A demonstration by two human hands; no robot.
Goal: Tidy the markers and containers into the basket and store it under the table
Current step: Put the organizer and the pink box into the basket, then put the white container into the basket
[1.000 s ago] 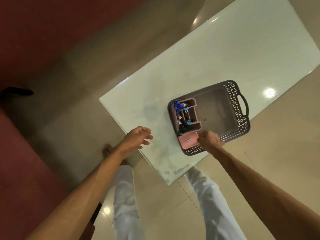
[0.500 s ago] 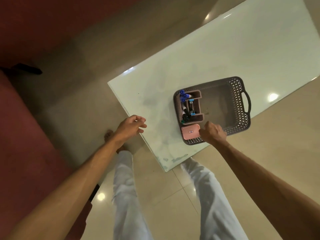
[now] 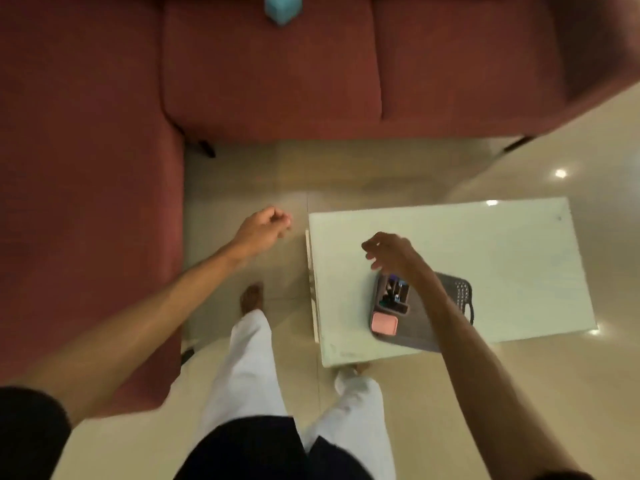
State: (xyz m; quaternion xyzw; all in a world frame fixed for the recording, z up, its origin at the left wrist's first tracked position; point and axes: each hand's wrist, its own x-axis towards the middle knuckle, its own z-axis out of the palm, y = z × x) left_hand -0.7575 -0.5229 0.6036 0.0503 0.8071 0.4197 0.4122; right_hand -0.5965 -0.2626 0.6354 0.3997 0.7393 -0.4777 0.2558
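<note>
While basket point(image 3: 460, 299) sat on glass table point(image 3: 502, 244) near my edge, divided organizer point(image 3: 393, 296) with markers point(image 3: 394, 284) and pink box point(image 3: 383, 323) filled its near end. Judged it light, stiff perforated plastic; load lopsided, could tip. Best hold: 2 end handles, far loop visible. Right hand point(image 3: 393, 252) hovered above rim, fingers loosely curled, holding nothing. Left hand point(image 3: 263, 225) hung over floor, loosely curled, empty. Red sofa point(image 3: 270, 71) beyond.
</note>
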